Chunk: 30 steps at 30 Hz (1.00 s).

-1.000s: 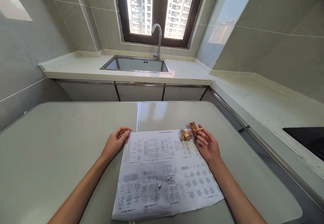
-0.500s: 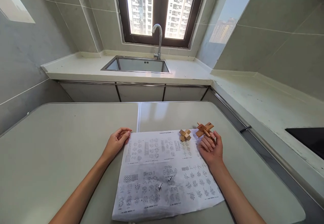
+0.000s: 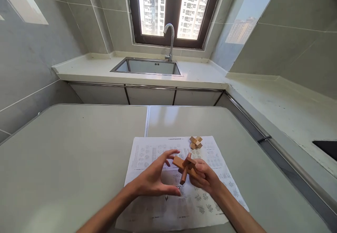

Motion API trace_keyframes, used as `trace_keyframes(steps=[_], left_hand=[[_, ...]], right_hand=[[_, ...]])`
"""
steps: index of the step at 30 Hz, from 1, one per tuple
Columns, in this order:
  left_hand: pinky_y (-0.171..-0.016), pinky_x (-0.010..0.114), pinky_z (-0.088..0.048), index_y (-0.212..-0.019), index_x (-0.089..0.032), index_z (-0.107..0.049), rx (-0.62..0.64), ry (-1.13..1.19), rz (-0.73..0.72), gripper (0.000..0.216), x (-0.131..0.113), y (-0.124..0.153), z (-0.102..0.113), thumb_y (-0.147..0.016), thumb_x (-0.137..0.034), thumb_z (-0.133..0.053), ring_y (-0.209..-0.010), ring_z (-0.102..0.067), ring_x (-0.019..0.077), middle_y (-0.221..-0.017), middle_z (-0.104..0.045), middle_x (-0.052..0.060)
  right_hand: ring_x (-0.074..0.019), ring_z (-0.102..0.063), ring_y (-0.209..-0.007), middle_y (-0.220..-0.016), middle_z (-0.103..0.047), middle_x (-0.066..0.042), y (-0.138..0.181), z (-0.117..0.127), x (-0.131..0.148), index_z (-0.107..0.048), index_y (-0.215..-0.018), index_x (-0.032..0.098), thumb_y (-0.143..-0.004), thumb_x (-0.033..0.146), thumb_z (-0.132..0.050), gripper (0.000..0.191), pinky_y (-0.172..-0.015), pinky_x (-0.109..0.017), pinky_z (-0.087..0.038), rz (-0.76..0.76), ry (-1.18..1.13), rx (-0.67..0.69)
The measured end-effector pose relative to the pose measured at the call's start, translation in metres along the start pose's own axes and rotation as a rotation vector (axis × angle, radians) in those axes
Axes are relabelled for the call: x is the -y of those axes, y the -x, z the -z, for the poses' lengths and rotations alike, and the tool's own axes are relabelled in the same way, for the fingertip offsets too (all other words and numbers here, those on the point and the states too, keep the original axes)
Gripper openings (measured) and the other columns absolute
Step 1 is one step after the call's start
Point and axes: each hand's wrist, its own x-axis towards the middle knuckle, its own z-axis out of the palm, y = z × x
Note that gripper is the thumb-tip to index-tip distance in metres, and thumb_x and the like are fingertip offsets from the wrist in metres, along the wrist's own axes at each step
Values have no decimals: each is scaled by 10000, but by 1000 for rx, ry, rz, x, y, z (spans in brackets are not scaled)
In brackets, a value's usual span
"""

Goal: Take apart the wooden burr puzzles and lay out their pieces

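Nearest the camera, 2 bare forearms reach in over a printed instruction sheet (image 3: 184, 205) that lies flat on the grey counter (image 3: 65, 162). The right hand (image 3: 204, 178) has its grip clenched around a wooden cross-shaped puzzle (image 3: 185, 165), fingers curled under and behind its lower pieces, so the puzzle is lifted clear of the sheet and tilted. The left hand (image 3: 155, 180) is beside it with a released grip: the fingers are spread and arched, thumb low, and the fingertips (image 3: 173, 152) sit just beside the puzzle's left end; whether they touch the wood cannot be told.

Further along, near the far edge of the sheet, a 2nd, smaller wooden puzzle (image 3: 196, 142) rests on the paper, apart from both hands.

Beyond the counter stands a worktop with a steel sink (image 3: 147, 66) and a curved tap (image 3: 170, 41), under a dark-framed window (image 3: 175, 12).
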Motion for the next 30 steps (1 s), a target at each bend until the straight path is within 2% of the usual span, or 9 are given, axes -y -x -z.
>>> trace_keyframes(steps=[2, 4, 6, 9, 12, 14, 18, 23, 30], left_hand=[[-1240, 548, -385, -1640, -307, -354, 62, 47, -24, 1200, 0, -1, -9, -643, -424, -1011, -1511, -453, 408, -1653, -463, 163], [-1233, 524, -404, -1595, -302, -410, 82, 89, -22, 1140, 3, -3, -13, -631, -396, -1011, -1477, -503, 394, -1605, -527, 142], [-1172, 481, -471, -1524, -298, -482, 64, 123, -26, 998, 7, -4, -13, -662, -364, -981, -1364, -611, 356, -1476, -640, 111], [-1129, 466, -500, -1466, -283, -509, -37, 118, -37, 944, 14, -5, -14, -652, -351, -982, -1246, -682, 327, -1346, -715, 88], [-1110, 477, -512, -1437, -267, -513, -180, 57, 7, 969, 20, -5, -15, -618, -401, -1014, -1198, -698, 319, -1340, -717, 99], [-1100, 479, -521, -1440, -261, -506, -246, 13, 36, 962, 23, -5, -16, -635, -424, -1007, -1195, -696, 315, -1334, -714, 103], [-1093, 475, -526, -1437, -265, -505, -300, -70, 50, 935, 25, -4, -17, -657, -425, -996, -1214, -673, 311, -1337, -696, 98], [-1052, 447, -550, -1430, -275, -495, -311, -144, 32, 939, 28, -5, -18, -655, -425, -1004, -1196, -665, 298, -1328, -682, 80], [-1055, 455, -561, -1483, -296, -453, -293, -173, 42, 1004, 33, -3, -20, -658, -403, -1016, -1212, -664, 305, -1369, -652, 87]], right_hand=[[-27, -164, -253, -321, -296, 127, -2, -3, -6, -365, -533, 242, -862, 514, -821, 625, -318, -179, -184, -61, 45, 34], [-31, -165, -247, -320, -311, 124, -3, -5, -11, -383, -538, 243, -849, 543, -822, 616, -306, -186, -187, -95, 86, 50], [-37, -173, -256, -331, -329, 123, -4, -7, -13, -401, -565, 243, -849, 581, -812, 603, -312, -190, -189, -99, 124, 38], [-50, -243, -319, -398, -406, 114, -6, -10, -13, -484, -675, 228, -904, 572, -778, 507, -369, -190, -223, -45, 188, -34], [-53, -313, -400, -506, -492, 102, -7, -17, -13, -576, -828, 208, -988, 482, -742, 358, -438, -190, -249, 36, 261, -124], [-56, -346, -442, -550, -500, 97, -8, -22, -13, -607, -898, 203, -1036, 458, -695, 304, -473, -197, -268, 94, 358, -185], [-79, -408, -500, -621, -488, 84, -10, -29, -16, -630, -1037, 209, -1079, 528, -592, 324, -515, -222, -335, 173, 591, -280], [-100, -498, -550, -764, -591, 38, -12, -28, -19, -596, -1221, 229, -1050, 583, -608, 392, -510, -234, -376, 132, 642, -339], [-115, -514, -543, -710, -581, 38, -13, -26, -17, -624, -1163, 210, -1013, 616, -649, 434, -495, -240, -386, 84, 671, -374]])
